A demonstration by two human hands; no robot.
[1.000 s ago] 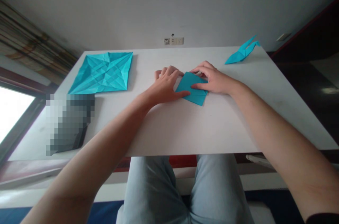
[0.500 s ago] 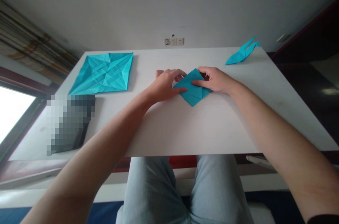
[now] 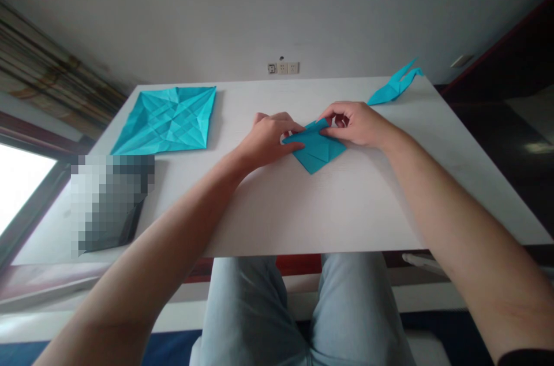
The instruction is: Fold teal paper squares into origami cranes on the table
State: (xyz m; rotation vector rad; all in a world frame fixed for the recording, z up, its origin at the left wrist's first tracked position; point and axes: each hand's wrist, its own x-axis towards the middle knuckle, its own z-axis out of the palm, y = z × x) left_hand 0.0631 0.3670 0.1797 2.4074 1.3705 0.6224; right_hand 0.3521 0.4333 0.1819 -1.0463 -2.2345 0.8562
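A small folded piece of blue paper [image 3: 319, 151] lies on the white table [image 3: 303, 210] in a diamond shape, its lower corner pointing toward me. My left hand [image 3: 267, 138] has its fingers curled and pinches the paper's left corner. My right hand [image 3: 359, 123] pinches the paper's upper right edge between thumb and fingers, lifting a flap slightly off the table.
A large creased square of blue paper [image 3: 167, 119] lies flat at the back left. A folded blue paper crane [image 3: 395, 86] stands at the back right corner. A dark blurred object [image 3: 110, 201] rests near the left front edge. My knees show below the table's front edge.
The folded paper has been turned from a tilted rectangle to a diamond. Both hands have shifted from pressing it flat to pinching its upper edges, and the right hand moved slightly back.
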